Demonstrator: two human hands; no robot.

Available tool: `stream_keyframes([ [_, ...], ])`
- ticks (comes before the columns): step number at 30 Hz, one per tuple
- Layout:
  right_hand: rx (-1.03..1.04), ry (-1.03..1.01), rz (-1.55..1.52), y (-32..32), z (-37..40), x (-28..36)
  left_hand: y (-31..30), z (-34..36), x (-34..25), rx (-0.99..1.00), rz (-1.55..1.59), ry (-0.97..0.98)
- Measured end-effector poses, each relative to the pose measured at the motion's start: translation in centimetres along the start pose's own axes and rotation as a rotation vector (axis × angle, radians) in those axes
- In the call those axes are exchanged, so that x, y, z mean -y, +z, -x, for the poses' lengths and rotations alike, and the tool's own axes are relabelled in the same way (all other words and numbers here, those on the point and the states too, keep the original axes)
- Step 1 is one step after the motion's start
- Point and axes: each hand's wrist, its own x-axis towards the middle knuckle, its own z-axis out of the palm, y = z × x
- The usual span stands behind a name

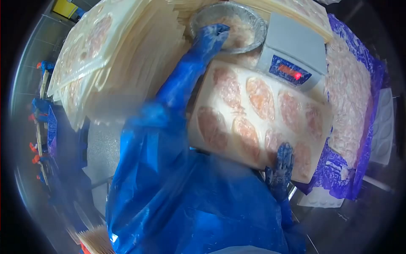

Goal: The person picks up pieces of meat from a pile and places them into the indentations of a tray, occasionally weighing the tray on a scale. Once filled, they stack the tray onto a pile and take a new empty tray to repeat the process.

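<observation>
My left hand (215, 36), in a blue glove, reaches over the near left rim of a round metal bowl (258, 40). Its fingers are curled in at the pale pink raw meat (241, 34) inside, and what they hold is hidden. Below the bowl lies a white tray (264, 86) with several leaf-shaped hollows filled with pink meat (260, 98). My right hand (281, 167), in a dark blue glove smeared white, rests with fingers stretched out at the tray's near edge, between two filled hollows.
A grey scale (296, 42) with a lit red display stands beside the bowl. On the right, a mass of raw meat (347, 97) lies on purple plastic sheeting (376, 80). Tall stacks of filled trays (139, 55) rise on the left. Several people in blue are far left.
</observation>
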Motion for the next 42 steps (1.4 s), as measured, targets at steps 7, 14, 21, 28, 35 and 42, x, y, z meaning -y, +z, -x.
stream_keyframes([
  [7, 0.013, 0.041, -0.082, -0.1, -1.1, -0.9, 6.8, -9.1, 5.1, 0.454, -0.459, 0.104],
  [14, -0.129, 0.083, -0.304, 0.0, -0.9, -1.9, 0.9, -9.6, 2.7, 0.373, 0.016, 0.07],
  [21, -0.226, 0.16, -0.468, -1.7, -1.7, -1.4, -1.3, -4.1, -4.9, 0.313, 0.372, -0.042],
  [28, -0.316, 0.143, -0.56, -3.2, -3.0, -1.0, -3.4, -3.0, -5.8, -0.049, 0.46, 0.209],
  [35, -0.311, 0.191, -0.449, -3.5, -1.2, -0.8, 0.5, -8.8, 2.1, -0.002, -0.807, 0.039],
  [42, -0.355, 0.279, -0.511, -4.2, -1.9, -1.1, 6.3, -15.8, 10.2, 0.38, -0.832, 0.168],
])
